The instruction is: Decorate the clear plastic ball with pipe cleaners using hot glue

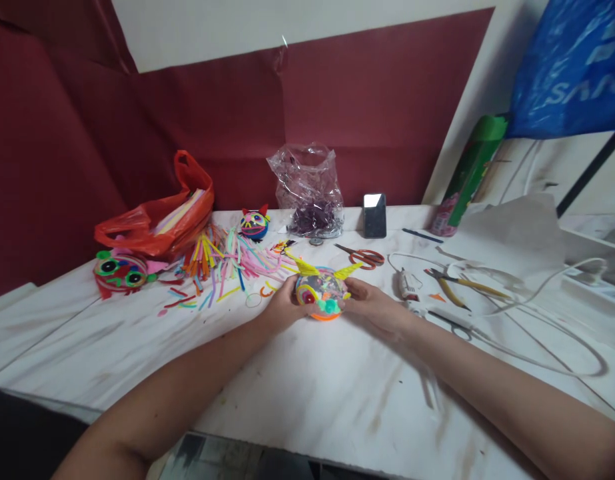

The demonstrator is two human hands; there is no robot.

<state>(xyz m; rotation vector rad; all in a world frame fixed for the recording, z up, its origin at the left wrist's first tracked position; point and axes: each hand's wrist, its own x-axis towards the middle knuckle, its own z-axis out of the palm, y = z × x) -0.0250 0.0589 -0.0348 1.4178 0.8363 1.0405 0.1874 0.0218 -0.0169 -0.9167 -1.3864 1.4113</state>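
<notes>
A round craft figure [323, 288] with yellow pointed ears, a red eye in a yellow ring, a turquoise patch and an orange base is between my hands, near the table's middle. My left hand [283, 303] grips its left side. Around its right side curl the fingers of my right hand [370, 303]. Just behind it lie red-handled scissors [366, 257]. To the left, many colourful pipe cleaner pieces [237, 260] are spread out. Whether the figure touches the tabletop I cannot make out.
Two finished-looking craft figures, one red and green [122, 272], one blue [254, 223], stand at left. Behind are a red bag [162, 220], a clear bag [312, 193] and a phone [374, 217]. Pliers [462, 287], a glue gun [450, 320] and looping white cables [552, 360] occupy the right.
</notes>
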